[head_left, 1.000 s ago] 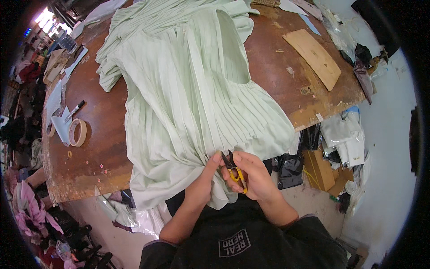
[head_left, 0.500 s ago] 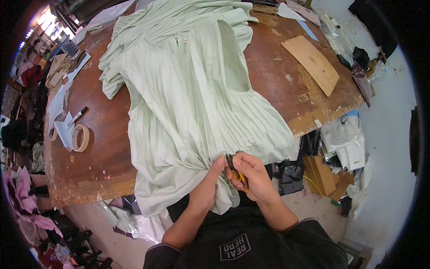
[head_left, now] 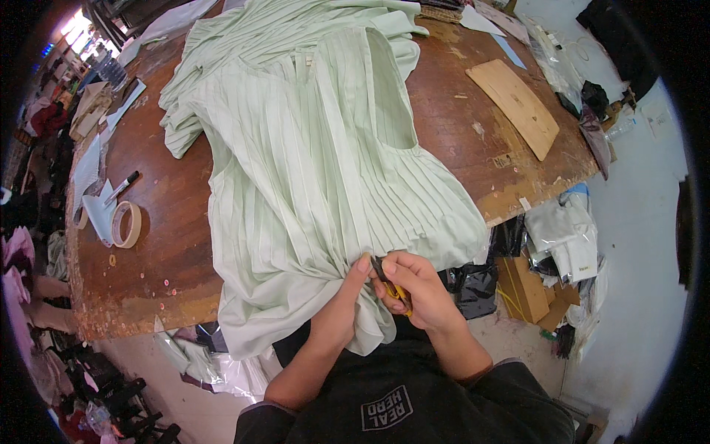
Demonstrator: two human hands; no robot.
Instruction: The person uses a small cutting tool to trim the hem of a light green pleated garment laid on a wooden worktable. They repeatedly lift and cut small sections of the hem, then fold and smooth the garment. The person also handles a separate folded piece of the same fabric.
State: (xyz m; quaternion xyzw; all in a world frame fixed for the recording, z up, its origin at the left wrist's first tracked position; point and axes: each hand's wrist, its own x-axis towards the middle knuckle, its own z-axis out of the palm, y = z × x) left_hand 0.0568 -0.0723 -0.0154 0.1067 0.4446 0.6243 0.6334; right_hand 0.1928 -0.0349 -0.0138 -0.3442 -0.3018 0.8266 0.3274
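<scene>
My left hand (head_left: 347, 296) pinches a gathered fold of the pale green pleated garment (head_left: 318, 170) where it spills over the near edge of the worn wooden table (head_left: 163, 244), fingers closed on the cloth. My right hand (head_left: 414, 292) is wrapped around small yellow-handled snips (head_left: 388, 281), whose tips meet the fabric just beside my left fingertips. The garment spreads from this edge toward the far side; a roll of tape (head_left: 127, 224) lies near the table's left edge.

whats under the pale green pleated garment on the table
The worn brown wooden table shows around the pale green pleated garment; whatever lies beneath the cloth is hidden. Its hem hangs off the near edge.
</scene>
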